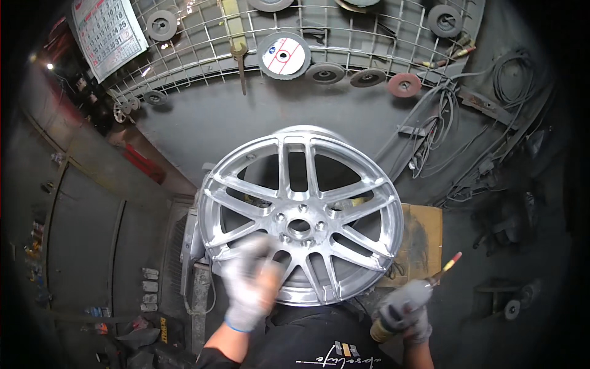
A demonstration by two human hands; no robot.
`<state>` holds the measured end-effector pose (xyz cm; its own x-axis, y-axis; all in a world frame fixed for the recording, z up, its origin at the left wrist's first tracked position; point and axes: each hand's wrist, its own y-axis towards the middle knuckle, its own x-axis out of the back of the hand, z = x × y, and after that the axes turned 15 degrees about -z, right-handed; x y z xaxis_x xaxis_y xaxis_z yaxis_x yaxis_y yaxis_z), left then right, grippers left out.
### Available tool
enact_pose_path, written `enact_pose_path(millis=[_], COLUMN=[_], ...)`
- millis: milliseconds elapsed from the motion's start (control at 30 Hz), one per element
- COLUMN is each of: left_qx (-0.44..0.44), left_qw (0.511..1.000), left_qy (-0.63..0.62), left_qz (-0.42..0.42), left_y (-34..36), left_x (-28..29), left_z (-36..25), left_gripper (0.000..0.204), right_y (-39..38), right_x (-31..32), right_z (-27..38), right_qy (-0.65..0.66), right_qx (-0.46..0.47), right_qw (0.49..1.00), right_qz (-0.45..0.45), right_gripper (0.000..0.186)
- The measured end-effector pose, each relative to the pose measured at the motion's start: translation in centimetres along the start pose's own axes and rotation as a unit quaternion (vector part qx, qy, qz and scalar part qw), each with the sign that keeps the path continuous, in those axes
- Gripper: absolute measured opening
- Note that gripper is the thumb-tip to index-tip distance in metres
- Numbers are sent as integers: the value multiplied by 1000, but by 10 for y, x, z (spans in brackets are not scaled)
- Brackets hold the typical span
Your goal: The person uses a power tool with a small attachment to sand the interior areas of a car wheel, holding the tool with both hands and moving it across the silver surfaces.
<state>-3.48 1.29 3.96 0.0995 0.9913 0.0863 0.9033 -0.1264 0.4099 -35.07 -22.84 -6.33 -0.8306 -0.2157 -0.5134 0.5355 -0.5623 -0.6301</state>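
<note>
A bare silver alloy wheel (316,211) with paired spokes lies face up in front of me, its bolt holes ringing the open centre bore. My left hand (249,286), in a pale grey glove with a blue cuff, is over the lower left spokes. Motion smears its fingers, so neither their grip nor any contact with the metal can be made out. To the right of the wheel, my gloved right hand (405,310) is closed around a slim hand-held die grinder (381,334). Its thin shaft ends in a yellow and red tip, pointing up and right, apart from the wheel.
Behind the wheel, a wire rack (203,46) holds several abrasive discs and a wrench (241,67). Cables (439,129) hang at the right. A stained cardboard sheet (424,237) lies beside the wheel. Lower left are a tool case (169,332) and small containers (149,286).
</note>
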Motion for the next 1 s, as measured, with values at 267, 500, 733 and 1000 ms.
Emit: enact_pose_path(millis=[267, 500, 733, 1000], left_qx=[107, 174, 84, -304], left_qw=[960, 959, 980, 868], left_qy=[191, 75, 23, 380], left_qz=[-172, -212, -181, 102], left_y=[-9, 18, 151, 217], left_x=[146, 105, 67, -165], left_z=[305, 262, 210, 8], left_gripper=[64, 63, 51, 69], right_y=[-24, -47, -67, -118], right_x=[-134, -153, -99, 25], right_z=[18, -9, -20, -51], right_qy=[38, 105, 98, 170], right_qx=[219, 259, 285, 325], right_qw=[959, 959, 953, 925], right_qz=[177, 42, 17, -103], right_gripper=[102, 98, 99, 100])
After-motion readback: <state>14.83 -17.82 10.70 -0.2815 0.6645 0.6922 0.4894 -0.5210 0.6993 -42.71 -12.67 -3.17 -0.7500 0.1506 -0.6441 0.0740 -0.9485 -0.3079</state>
